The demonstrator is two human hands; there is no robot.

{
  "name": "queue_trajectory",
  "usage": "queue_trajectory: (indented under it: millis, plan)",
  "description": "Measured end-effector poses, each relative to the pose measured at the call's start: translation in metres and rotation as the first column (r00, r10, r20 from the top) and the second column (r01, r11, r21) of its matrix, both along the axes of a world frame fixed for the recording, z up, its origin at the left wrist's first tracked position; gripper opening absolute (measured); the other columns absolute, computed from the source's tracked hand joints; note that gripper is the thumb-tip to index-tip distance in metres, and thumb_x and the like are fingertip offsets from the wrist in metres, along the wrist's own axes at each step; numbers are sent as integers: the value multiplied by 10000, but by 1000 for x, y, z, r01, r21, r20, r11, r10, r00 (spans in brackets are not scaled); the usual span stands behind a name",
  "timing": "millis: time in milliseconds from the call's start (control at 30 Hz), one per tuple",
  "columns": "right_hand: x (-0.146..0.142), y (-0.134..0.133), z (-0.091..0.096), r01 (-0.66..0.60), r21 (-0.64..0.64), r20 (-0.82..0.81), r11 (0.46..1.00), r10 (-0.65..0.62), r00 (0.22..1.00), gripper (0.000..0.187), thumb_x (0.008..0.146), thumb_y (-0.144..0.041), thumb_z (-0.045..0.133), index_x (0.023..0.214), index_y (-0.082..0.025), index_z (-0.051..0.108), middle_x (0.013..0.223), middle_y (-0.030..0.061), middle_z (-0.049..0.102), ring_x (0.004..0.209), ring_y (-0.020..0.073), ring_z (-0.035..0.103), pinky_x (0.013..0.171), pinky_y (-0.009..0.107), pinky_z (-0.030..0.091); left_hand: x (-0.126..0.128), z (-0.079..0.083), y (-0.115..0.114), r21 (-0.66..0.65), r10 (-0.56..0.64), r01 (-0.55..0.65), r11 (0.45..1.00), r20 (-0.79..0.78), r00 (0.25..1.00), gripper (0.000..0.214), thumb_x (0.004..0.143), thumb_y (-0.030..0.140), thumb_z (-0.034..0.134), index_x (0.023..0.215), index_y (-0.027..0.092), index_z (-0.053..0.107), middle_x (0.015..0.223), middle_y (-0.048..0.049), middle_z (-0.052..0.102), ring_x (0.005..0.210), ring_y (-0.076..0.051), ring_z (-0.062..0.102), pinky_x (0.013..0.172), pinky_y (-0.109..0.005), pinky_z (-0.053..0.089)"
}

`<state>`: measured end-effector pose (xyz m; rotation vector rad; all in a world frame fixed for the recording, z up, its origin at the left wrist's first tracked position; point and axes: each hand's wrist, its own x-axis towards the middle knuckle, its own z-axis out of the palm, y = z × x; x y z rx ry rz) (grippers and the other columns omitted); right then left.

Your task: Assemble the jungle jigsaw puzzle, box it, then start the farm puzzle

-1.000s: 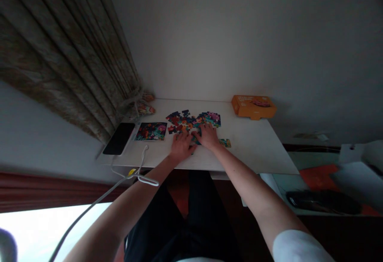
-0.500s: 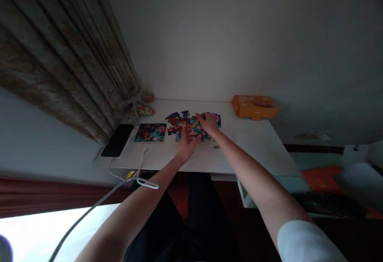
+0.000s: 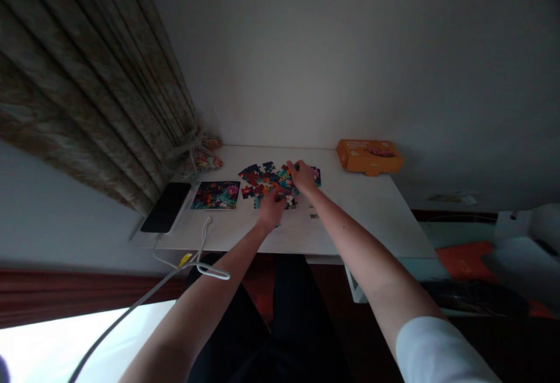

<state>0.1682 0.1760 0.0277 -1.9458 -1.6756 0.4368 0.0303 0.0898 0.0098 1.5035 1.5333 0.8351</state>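
Note:
A partly joined jigsaw puzzle (image 3: 258, 180) with dark, colourful flower patterns lies on the white table. My left hand (image 3: 271, 209) is at its near edge, fingers bent and drawn together on a puzzle piece, which they mostly cover. My right hand (image 3: 303, 178) lies over the puzzle's far right part, thumb and fingers closed on a puzzle piece that shows only as a dark bit. To the left of the puzzle lies a reference picture card (image 3: 216, 195) with the same kind of flowers. A loose puzzle piece (image 3: 314, 215) rests by my right forearm.
An orange box (image 3: 370, 157) stands at the table's (image 3: 359, 220) back right. A black phone (image 3: 166, 208) lies at the left edge, near a white cable (image 3: 205, 231). Behind it, a plastic bag (image 3: 205, 158) sits against the curtain (image 3: 144, 91).
My left hand's spread fingers have drawn together at the puzzle's near edge. My right hand stays over the right part, its fingers slightly shifted. The view has moved a little.

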Motion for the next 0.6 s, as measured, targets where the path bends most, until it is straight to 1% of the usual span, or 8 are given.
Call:
queue_trajectory:
  millis: [100,167,233,300,400,467,533,600]
  plan:
    - [4,-1,-9,-78,-16,89,997,79,993,407,1048,-512,461,1104,-180,690,1130,137,728,1089,267,661,896,344,461,-15,3,10,165,18,25,986,-251,968,421,890,103,577,1289,182,686,1260,-115,732,1212,-246,665,1086,-383,503]
    - [13,-7,-12,-81,4,143,997,80,987,390,1036,-491,487,1180,-188,686,1254,148,689,1178,288,619,937,379,463,-23,4,11,237,34,63,969,-386,922,462,897,100,578,1352,148,641,1384,-154,662,1344,-257,579,1167,-386,436]
    - [30,-17,-15,-70,38,182,997,61,981,384,1035,-461,490,1257,-200,664,1336,153,649,1229,302,588,948,403,470,-31,3,6,284,44,117,952,-503,863,479,928,166,594,1406,131,599,1464,-183,596,1412,-275,517,1212,-411,388]
    - [53,-33,-17,-115,66,211,991,98,973,366,1038,-421,489,1278,-201,656,1345,150,644,1237,295,588,959,405,475,-40,1,-4,316,27,207,926,-601,799,511,961,292,610,1451,156,563,1537,-183,529,1461,-300,462,1257,-478,312]
    - [88,-71,-23,-224,56,288,973,199,937,401,998,-447,579,1289,-182,656,1359,165,639,1255,302,586,1001,415,468,-53,-8,-23,270,-86,398,877,-726,682,673,941,516,644,1528,225,490,1639,-164,412,1536,-351,348,1277,-611,193]
    - [104,-101,-28,-291,27,358,956,263,896,475,949,-501,652,1308,-190,650,1447,181,586,1325,335,538,1018,448,457,-59,-15,-31,195,-187,502,843,-767,613,757,927,606,629,1567,248,441,1671,-153,364,1561,-364,298,1265,-646,193]
    - [112,-127,-32,-329,9,407,944,297,864,474,942,-519,658,1308,-217,647,1434,160,598,1314,347,538,999,470,454,-62,-22,-34,162,-241,552,818,-775,584,724,965,602,571,1579,247,423,1677,-144,357,1565,-341,298,1265,-621,226]
    - [113,-145,-36,-311,1,414,950,282,865,417,952,-493,652,1275,-230,654,1335,143,647,1243,342,570,934,448,467,-62,-27,-32,177,-244,565,806,-770,589,646,1014,536,516,1574,225,428,1671,-147,370,1555,-307,329,1271,-573,252]
